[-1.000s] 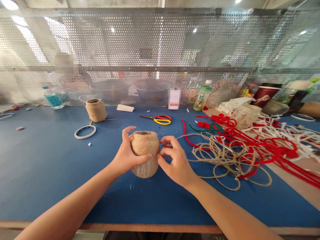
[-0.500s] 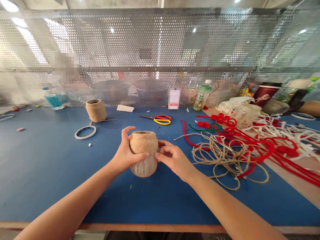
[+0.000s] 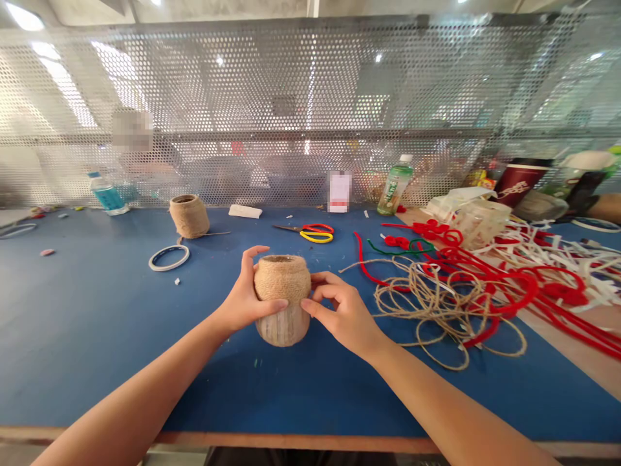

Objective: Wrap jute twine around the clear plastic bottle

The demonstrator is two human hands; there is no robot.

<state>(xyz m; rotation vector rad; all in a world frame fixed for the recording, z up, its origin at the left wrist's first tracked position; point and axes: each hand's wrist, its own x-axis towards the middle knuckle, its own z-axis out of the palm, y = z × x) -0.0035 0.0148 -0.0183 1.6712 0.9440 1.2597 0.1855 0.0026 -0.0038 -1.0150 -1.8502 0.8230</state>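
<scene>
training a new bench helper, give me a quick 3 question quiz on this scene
1. True or false: the left hand and the right hand both touch the twine-wrapped jar.
2. Fill in the blank: the jar is wrapped on its upper part, and its ____ part is bare.
3. Multiple choice: what colour are the handles of the scissors? A) red and yellow B) blue and green C) black

Key: 1 true; 2 lower; 3 A
</scene>
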